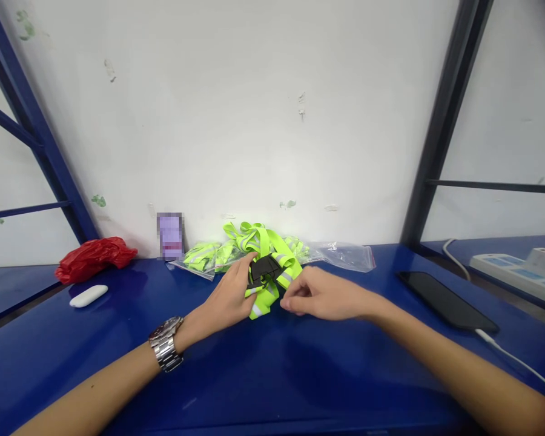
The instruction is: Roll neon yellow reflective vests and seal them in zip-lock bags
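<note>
Pinching the black buckle [264,270] of a yellow-green reflective strap [263,304] between the thumb and fingers of the left hand [231,292], over the middle of the blue table [218,387]. Wearing a silver metal-banded watch [166,344] on the left wrist. Holding the right hand [320,293] just beside the strap, fingers curled in and thumb close to the index finger; impossible to tell whether pinching any webbing or merely folded. Working in front of clear plastic bags near the white wall [254,121], one lying flat to the right [345,257], another to the left with more yellow-green straps [203,257] inside. Flanked on the left by an upright, pixelated screen [171,236], then by a crumpled red plastic bag [94,259] with a small white case [88,296] just before it. Flanked on the right, well apart, by a dark phone [447,301] lying flat on a white cable's [518,356] end, near a white power strip [522,275].
</note>
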A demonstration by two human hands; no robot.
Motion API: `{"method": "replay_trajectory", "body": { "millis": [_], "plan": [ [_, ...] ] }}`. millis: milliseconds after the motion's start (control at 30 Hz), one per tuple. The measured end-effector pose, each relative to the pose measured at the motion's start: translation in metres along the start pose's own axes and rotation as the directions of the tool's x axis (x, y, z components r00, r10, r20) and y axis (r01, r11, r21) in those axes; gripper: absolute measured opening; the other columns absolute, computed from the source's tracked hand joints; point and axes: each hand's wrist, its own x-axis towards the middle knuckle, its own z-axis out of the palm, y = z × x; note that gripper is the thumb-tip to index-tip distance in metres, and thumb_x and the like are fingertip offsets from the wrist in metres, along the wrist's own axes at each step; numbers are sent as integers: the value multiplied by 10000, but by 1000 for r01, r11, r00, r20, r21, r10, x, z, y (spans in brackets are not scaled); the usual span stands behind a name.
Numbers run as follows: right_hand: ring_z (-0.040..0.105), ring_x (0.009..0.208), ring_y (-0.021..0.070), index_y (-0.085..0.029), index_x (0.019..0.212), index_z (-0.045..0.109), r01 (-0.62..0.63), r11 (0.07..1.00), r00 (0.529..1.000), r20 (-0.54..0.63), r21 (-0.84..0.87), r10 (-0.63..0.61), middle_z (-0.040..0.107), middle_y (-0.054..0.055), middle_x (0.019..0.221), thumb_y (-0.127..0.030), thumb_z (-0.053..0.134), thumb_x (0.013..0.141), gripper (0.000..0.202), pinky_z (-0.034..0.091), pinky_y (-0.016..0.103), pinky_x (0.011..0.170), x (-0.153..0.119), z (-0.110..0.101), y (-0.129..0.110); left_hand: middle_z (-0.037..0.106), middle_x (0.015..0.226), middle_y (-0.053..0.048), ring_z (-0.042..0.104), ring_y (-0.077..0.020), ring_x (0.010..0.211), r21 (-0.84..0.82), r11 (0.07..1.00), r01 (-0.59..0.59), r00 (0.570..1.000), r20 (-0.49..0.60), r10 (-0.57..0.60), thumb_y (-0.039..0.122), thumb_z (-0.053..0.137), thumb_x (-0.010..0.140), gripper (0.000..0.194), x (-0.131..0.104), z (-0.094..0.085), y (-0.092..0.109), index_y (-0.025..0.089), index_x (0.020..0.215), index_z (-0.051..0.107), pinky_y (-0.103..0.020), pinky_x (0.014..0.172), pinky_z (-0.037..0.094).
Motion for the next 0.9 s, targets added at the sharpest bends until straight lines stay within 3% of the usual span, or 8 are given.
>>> {"method": "replay_trajectory", "body": {
  "millis": [67, 100, 167, 233, 333, 500, 667, 900],
  "plan": [
    [519, 538, 127, -168, 676, 623, 22, 988, 980, -194, -153, -52, 617, 24, 610, -321, 501, 848, 261, 372, 266, 528, -4, -9, -9, 416, 1371, -197, 430, -326, 1281, -7, 999, -42, 999, -6, 42, 137, 539, 758, 743, -3, 0, 1, 179, 1406, 179, -528, 1034, 399],
    [573, 639, 166, -163, 757, 640, 37, 961, 947, -297, -273, -120, 654, 56, 705, -320, 510, 847, 222, 416, 292, 594, -3, -10, -11, 418, 1364, -198, 434, -324, 1278, -12, 997, -72, 997, -4, 72, 148, 537, 768, 740, -5, 1, 4, 180, 1408, 167, -521, 1031, 407],
    [589, 885, 249, -151, 957, 639, 71, 848, 882, -364, -525, -300, 665, 121, 936, -296, 564, 815, 217, 450, 366, 752, 0, -8, -8, 426, 1348, -196, 439, -317, 1273, -24, 989, -145, 989, 13, 145, 160, 531, 782, 739, -6, 1, 9, 182, 1413, 147, -505, 1027, 418],
    [537, 1040, 289, -144, 1116, 593, 134, 744, 877, -271, -655, -396, 613, 158, 1109, -278, 588, 796, 348, 438, 414, 853, 7, -1, 1, 439, 1333, -188, 449, -306, 1261, -32, 979, -201, 979, 25, 202, 145, 525, 782, 742, -7, 2, 14, 188, 1415, 140, -489, 1022, 428],
    [548, 1007, 269, -142, 1140, 574, 160, 718, 913, -175, -677, -369, 606, 147, 1095, -265, 557, 814, 349, 447, 405, 849, 16, 11, 14, 464, 1313, -180, 481, -298, 1216, -17, 972, -234, 971, 37, 235, 120, 532, 768, 760, -8, 1, 17, 194, 1420, 146, -475, 997, 445],
    [552, 852, 220, -128, 1033, 587, 146, 700, 921, -163, -699, -355, 612, 116, 956, -192, 502, 823, 236, 443, 351, 761, 24, 21, 20, 484, 1284, -188, 506, -320, 1157, 70, 969, -239, 970, 56, 235, 155, 547, 772, 754, -11, 1, 21, 166, 1419, 159, -491, 961, 449],
    [529, 826, 208, -119, 907, 577, 197, 700, 903, -151, -686, -403, 595, 115, 895, -119, 491, 794, 141, 429, 335, 744, 26, 24, 24, 517, 1226, -195, 520, -328, 1122, 140, 976, -167, 986, 18, 166, 302, 581, 810, 628, -10, 5, 31, 122, 1336, 287, -471, 930, 462],
    [538, 803, 192, -129, 830, 577, 245, 714, 889, -142, -655, -436, 603, 94, 859, -94, 512, 773, 93, 416, 297, 701, 28, 24, 31, 603, 1042, -157, 599, -295, 928, 246, 944, -221, 973, -5, 229, 292, 560, 827, 461, -8, 9, 30, 89, 1211, 404, -426, 777, 510]
  ]
}}
